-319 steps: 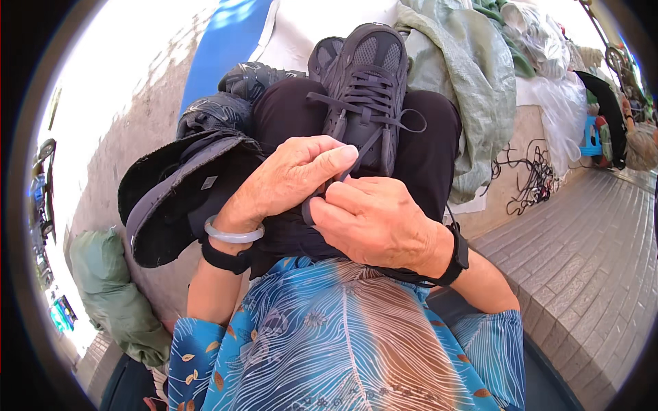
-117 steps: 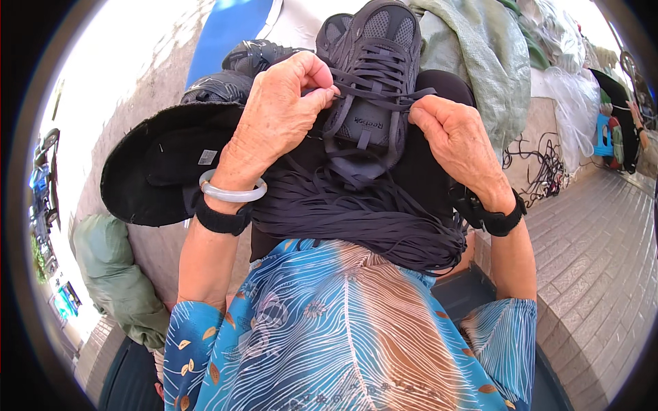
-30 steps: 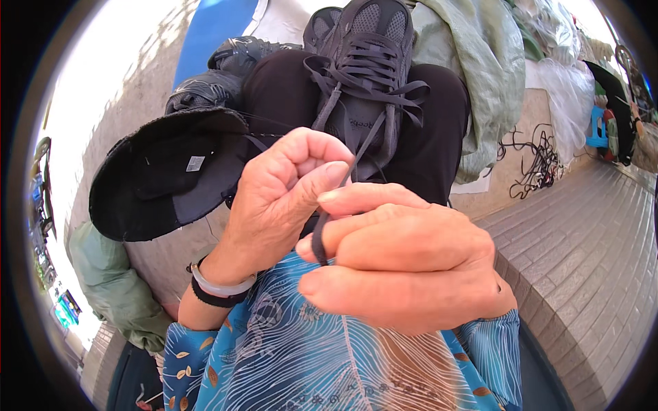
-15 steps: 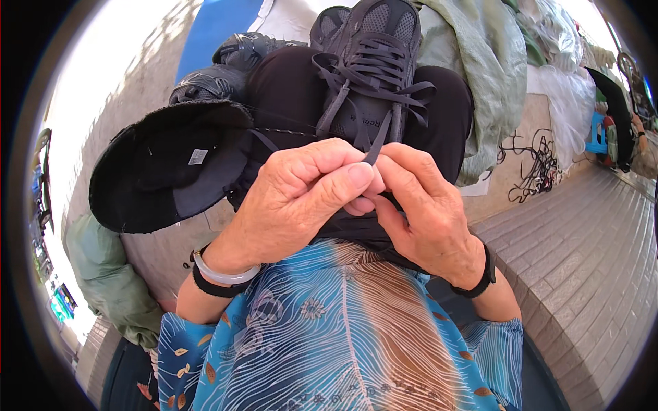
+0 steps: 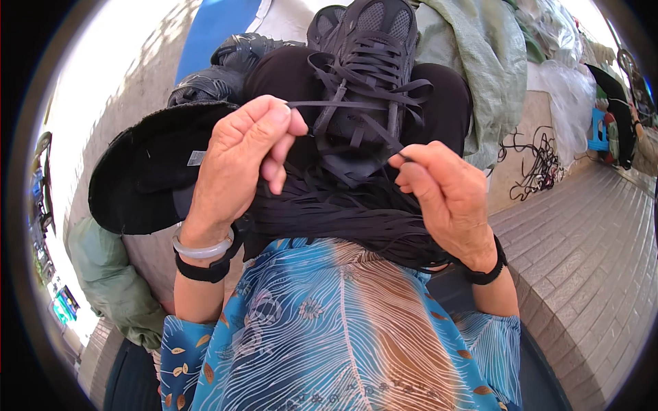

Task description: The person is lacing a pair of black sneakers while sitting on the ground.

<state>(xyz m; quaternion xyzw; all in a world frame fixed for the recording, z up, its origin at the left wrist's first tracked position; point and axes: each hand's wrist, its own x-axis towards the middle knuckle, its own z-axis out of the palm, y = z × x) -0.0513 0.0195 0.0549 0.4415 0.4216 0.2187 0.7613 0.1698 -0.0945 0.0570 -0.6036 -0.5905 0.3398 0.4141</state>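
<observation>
Two hands are mid-lacing: left hand (image 5: 240, 164) and right hand (image 5: 445, 198) each pinch one black lace (image 5: 336, 105) end, shoe (image 5: 367, 82) lying between and just beyond both grips; next, presumably, threading another eyelet.

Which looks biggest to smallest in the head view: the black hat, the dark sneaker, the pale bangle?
1. Black hat, but only a little ahead of the sneaker, and it lies nearer the camera, so this is unsure.
2. Dark sneaker.
3. Pale bangle on the left wrist, clearly smallest.

Shoe (image 5: 367, 75) on lap, hat (image 5: 147, 171) left, probably laces (image 5: 343, 212) beneath
</observation>
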